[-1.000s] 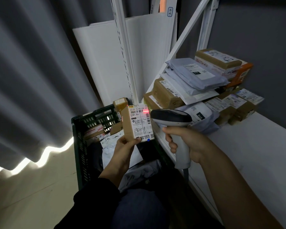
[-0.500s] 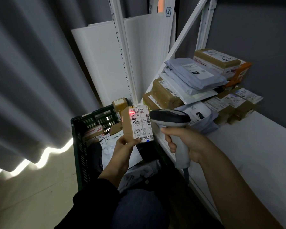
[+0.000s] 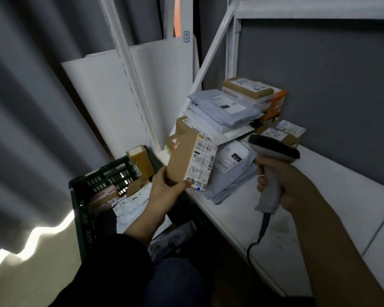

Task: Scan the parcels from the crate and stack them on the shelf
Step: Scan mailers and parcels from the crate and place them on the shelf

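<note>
My left hand (image 3: 167, 187) grips a small brown cardboard parcel (image 3: 187, 161) with a white label, held tilted at the front edge of the white shelf (image 3: 333, 196), close to the stacked parcels. My right hand (image 3: 284, 185) holds a grey barcode scanner (image 3: 272, 156) by its handle, over the shelf to the right of the parcel; no red beam shows. The dark green crate (image 3: 84, 209) stands on the floor at the lower left, with boxes and white mailer bags inside. A pile of boxes and grey mailer bags (image 3: 226, 111) lies in the shelf's far corner.
The scanner's cable (image 3: 262, 231) hangs down over the shelf's front edge. A white upright post (image 3: 131, 69) and a diagonal brace frame the shelf's left end. White boards lean against the grey curtain behind the crate. My knees are in front of the crate.
The parcel has swung right and tilted, from over the crate toward the shelf pile. The red scan light is gone. The scanner has drawn back to the right.
</note>
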